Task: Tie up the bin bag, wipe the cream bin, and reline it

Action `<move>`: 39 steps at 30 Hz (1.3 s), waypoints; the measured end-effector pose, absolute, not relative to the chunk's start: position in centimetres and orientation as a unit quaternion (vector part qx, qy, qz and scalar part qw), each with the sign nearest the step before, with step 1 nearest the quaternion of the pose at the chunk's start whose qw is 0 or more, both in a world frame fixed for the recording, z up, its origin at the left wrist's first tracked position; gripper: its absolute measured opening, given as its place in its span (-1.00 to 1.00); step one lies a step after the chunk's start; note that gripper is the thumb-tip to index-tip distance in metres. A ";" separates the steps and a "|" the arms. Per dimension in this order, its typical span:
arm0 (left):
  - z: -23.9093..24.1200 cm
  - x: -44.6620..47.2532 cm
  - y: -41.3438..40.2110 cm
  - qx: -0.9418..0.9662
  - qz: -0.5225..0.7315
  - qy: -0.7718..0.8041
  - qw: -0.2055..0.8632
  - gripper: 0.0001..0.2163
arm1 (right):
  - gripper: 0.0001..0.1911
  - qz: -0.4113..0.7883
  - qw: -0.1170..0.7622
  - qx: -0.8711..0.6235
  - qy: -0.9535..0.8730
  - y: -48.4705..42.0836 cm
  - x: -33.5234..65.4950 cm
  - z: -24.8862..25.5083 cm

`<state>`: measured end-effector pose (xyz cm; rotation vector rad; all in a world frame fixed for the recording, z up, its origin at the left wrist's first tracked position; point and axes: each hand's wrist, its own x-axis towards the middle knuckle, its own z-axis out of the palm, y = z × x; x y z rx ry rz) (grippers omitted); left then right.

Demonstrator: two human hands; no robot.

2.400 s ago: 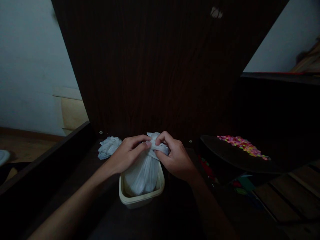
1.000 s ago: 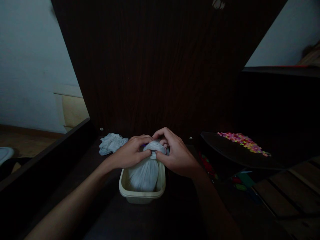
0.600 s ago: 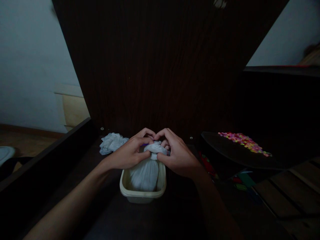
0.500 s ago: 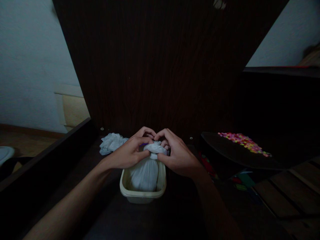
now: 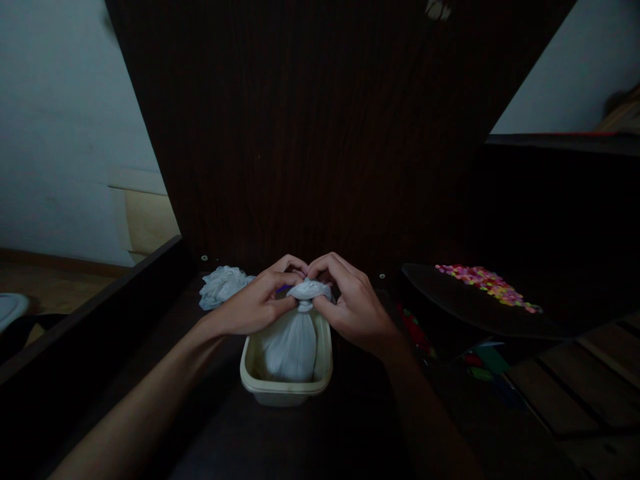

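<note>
A white plastic bag (image 5: 293, 350), filled and bulging at the bottom, sits inside a cream rectangular tub (image 5: 285, 393). Its gathered neck is twisted into a thick knot above the tub. My left hand (image 5: 263, 300) pinches the knot from the left with thumb and fingers. From the other side my right hand (image 5: 353, 303) grips the same knot, its thumb under the twist. The fingertips of both hands meet behind and above it. What fills the bag is hidden. A bit of something purple shows behind the left fingers.
A crumpled pale plastic bag (image 5: 223, 287) lies left of my left hand. A tall dark wooden panel (image 5: 310, 133) rises behind. At right, a dark curved shelf (image 5: 450, 297) bears a strip of colourful small pieces (image 5: 490, 287). A raised dark edge (image 5: 100, 307) runs along the left.
The knot has drawn tighter and narrower at the bag's neck. My fingertips have come closer together above it. The tub has stayed in place.
</note>
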<state>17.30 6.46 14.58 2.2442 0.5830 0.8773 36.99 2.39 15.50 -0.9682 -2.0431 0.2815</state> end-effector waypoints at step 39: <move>13.2 17.6 7.5 0.785 0.438 0.246 0.361 -0.93 | -0.65 0.137 0.431 -0.410 -0.792 2.5 36.4 15.1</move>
